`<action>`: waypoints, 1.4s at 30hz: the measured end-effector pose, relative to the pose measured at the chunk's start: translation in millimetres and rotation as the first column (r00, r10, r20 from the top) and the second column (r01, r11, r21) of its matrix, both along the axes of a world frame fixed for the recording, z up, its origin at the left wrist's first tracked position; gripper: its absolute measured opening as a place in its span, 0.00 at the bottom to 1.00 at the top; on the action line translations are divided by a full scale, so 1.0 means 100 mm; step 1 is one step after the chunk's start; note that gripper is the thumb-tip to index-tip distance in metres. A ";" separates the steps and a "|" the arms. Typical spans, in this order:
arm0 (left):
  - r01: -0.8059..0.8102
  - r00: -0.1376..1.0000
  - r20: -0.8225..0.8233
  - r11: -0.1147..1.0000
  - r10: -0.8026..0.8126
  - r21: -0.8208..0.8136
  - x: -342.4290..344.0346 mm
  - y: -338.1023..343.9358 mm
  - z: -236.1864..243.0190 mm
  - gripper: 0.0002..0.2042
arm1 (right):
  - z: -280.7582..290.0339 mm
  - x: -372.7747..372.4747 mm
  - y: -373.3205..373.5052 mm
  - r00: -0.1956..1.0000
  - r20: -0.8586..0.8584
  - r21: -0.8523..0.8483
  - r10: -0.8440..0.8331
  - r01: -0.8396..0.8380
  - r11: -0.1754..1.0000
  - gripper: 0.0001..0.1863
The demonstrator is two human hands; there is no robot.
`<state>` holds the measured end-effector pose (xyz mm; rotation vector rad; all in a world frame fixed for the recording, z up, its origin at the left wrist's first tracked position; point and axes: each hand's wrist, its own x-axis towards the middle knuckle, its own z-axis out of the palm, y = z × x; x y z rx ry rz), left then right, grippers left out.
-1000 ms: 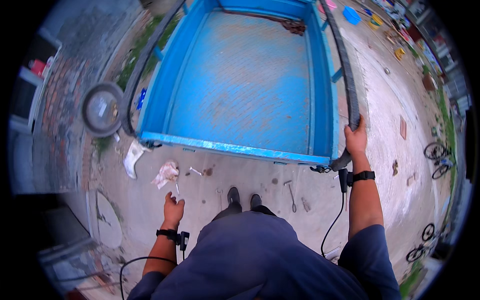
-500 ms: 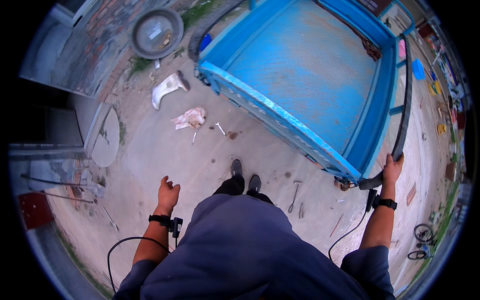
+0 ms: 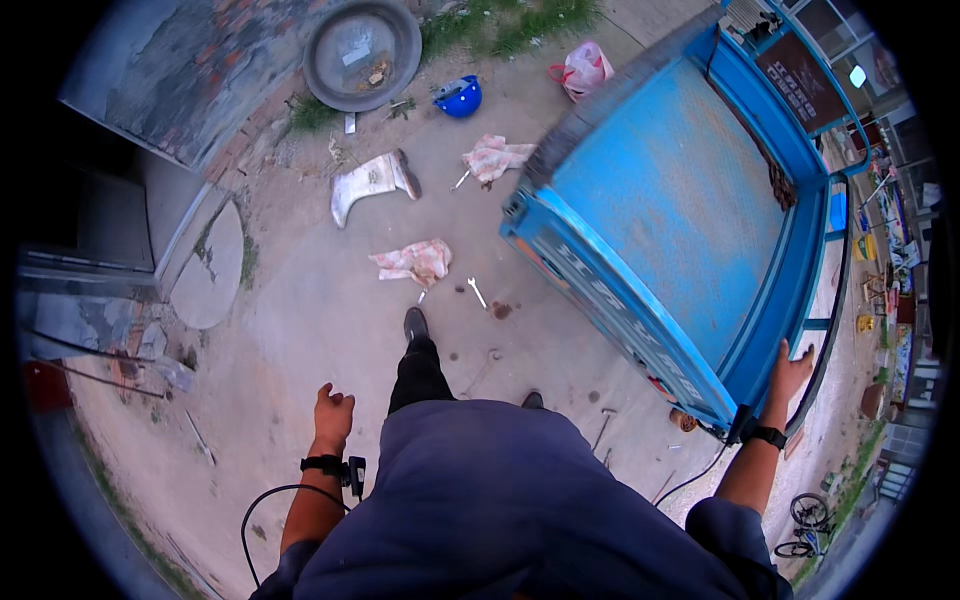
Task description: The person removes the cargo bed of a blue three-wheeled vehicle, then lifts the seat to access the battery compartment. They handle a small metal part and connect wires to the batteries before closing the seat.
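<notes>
My right hand (image 3: 791, 376) is at the near right corner of a blue cargo bed (image 3: 670, 200), its fingers stretched beside the dark side rail (image 3: 836, 300). Nothing shows in its grasp, and whether it touches the bed is unclear. My left hand (image 3: 333, 416) hangs free over the concrete, fingers loosely bent and apart, holding nothing. Ahead of me lie a stained cloth (image 3: 418, 261) and a wrench (image 3: 477, 292). Farther off are a white rubber boot (image 3: 374, 186) on its side and a second stained cloth (image 3: 495, 158).
A wide grey basin (image 3: 318, 50) stands by the wall, with a blue helmet (image 3: 458, 97) and a pink plastic bag (image 3: 583, 72) to its right. A hammer (image 3: 604, 426) lies near my feet. At the lower right is a bicycle (image 3: 806, 525).
My right hand has loosened from the dark rail, its fingers now straighter. I have stepped forward with my left foot. The helmet, pink bag and second cloth now show beside the cargo bed.
</notes>
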<state>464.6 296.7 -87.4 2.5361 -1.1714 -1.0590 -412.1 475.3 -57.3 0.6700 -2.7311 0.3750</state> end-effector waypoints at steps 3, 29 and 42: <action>-0.017 0.999 -0.030 1.000 0.016 -0.022 0.48 -0.60 0.00 0.33 | -0.04 0.77 -1.08 0.967 0.182 -0.235 0.179 -0.134 0.963 0.44; 0.487 0.873 -0.014 0.873 -0.487 -0.002 -0.50 -6.62 0.28 0.30 | 0.65 2.73 -5.62 0.453 0.821 -0.524 0.347 0.360 0.772 0.37; 0.931 0.251 -0.252 0.304 -0.935 -0.202 -5.28 -9.26 -0.56 0.22 | 1.10 2.74 -6.14 0.579 0.810 -0.172 -0.099 0.395 0.902 0.42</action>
